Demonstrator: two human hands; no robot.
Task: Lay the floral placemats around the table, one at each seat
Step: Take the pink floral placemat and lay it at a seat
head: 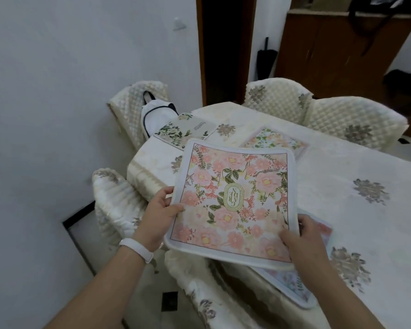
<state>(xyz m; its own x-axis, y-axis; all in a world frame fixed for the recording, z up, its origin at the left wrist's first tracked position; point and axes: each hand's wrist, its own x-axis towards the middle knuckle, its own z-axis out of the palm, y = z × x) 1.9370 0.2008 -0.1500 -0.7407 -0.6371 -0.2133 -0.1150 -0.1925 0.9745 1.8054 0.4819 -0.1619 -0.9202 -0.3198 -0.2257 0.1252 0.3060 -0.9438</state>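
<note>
I hold a pink floral placemat (233, 200) with a white border in the air above the table's near left corner. My left hand (160, 214) grips its left edge and my right hand (299, 236) grips its near right corner. Under it, another placemat (294, 288) lies flat at the near table edge, mostly hidden. Two more placemats lie on the cream tablecloth (342, 167): a green-leaf one (183, 130) at the far left end and a pale pink one (274, 141) on the far side.
Quilted cream chair covers surround the table: one chair (138, 100) at the far left with a white bag (158, 115) on it, two chairs (318, 108) at the back, one chair (116, 198) near my left arm. A white wall stands left; a dark doorway and wooden cabinet are behind.
</note>
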